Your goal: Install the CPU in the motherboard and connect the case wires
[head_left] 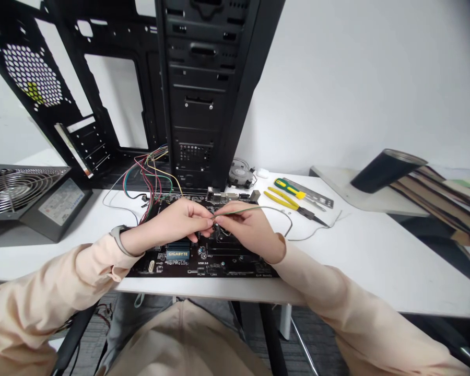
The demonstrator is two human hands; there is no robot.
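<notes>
The right hand (245, 232) is pinched closed on a thin green wire (250, 209), holding it close to its end, a sensible short grip that keeps a fine lead from flopping. The left hand (172, 225) curls in to meet it above the board, its fingers (207, 222) almost against the right's; whether they hold the wire too, I can't tell from here. Both hover over a black Gigabyte motherboard (235, 263) lying on the white counter (348, 261). Yellow-handled pliers (285, 198) and a green-and-yellow screwdriver (290, 188) lie just to the right. Beyond stand a black computer case (203, 89) with coloured cables (152, 172) and, to the left, a power supply (35, 201).
</notes>
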